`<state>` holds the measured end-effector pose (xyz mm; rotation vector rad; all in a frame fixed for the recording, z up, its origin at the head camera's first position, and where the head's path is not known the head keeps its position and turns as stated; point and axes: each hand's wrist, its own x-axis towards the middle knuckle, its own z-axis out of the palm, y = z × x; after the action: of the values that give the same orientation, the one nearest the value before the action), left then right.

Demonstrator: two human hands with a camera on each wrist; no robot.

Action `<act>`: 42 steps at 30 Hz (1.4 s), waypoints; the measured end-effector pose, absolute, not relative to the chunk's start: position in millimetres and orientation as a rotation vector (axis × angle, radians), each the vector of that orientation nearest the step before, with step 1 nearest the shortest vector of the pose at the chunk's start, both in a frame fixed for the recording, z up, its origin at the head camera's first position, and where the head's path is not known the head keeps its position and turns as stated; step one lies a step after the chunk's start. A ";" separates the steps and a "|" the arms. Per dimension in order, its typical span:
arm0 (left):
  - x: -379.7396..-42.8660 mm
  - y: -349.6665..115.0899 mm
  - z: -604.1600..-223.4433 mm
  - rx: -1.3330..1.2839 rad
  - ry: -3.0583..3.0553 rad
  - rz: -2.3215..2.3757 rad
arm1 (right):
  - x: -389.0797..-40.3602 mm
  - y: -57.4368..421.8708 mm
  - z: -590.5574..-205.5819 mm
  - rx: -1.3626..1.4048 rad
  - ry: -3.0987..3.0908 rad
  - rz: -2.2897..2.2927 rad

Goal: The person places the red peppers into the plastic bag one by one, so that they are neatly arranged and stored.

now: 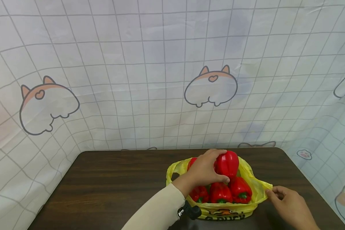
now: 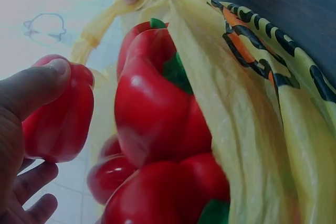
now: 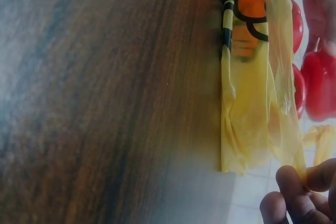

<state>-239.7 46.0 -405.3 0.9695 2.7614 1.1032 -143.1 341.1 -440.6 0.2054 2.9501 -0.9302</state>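
A yellow plastic bag [image 1: 225,209] with black and orange print sits on the table, its mouth spread wide. Several red bell peppers [image 1: 220,192] with green stems fill it. My left hand [image 1: 202,171] grips one red bell pepper [image 1: 228,163] over the bag's far side, thumb along one side of it. That held pepper [image 2: 60,114] shows in the left wrist view beside the others. At the bag's right end my right hand [image 1: 290,203] pinches the rim between thumb and fingers, pulling it out to a point; the pinching fingers [image 3: 294,195] also show in the right wrist view.
The dark wood table [image 1: 112,185] reaches left of the bag, with its back edge just behind it. White grid-patterned cloth [image 1: 149,80] with cartoon drawings hangs behind and along the sides. A black wrist device [image 1: 189,211] on the left wrist overlaps the bag's front rim.
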 end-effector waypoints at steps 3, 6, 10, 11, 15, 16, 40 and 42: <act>-240.2 49.5 -406.7 0.961 2.786 1.077 | -143.8 340.9 -440.3 0.205 2.948 -0.929; -241.1 53.2 -407.8 0.955 2.812 1.056 | -144.4 340.7 -440.1 0.205 2.949 -0.932; -242.7 58.7 -409.2 0.948 2.840 1.038 | -145.0 340.7 -439.7 0.203 2.951 -0.933; -242.9 59.9 -409.6 0.947 2.849 1.026 | -145.1 340.6 -439.6 0.201 2.951 -0.934; -243.3 64.0 -410.9 0.950 2.879 0.951 | -145.8 340.1 -439.6 0.196 2.949 -0.934; -243.0 64.6 -411.3 0.952 2.885 0.933 | -145.8 340.0 -439.6 0.196 2.949 -0.936; -246.2 74.6 -415.6 0.944 2.944 0.872 | -145.2 341.4 -439.5 0.205 2.940 -0.934; -245.8 77.6 -416.1 0.957 2.949 0.845 | -144.9 340.8 -439.5 0.206 2.939 -0.939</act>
<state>-245.8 77.6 -416.1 0.9573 2.9489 0.8451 -144.9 340.8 -439.5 0.2058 2.9392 -0.9390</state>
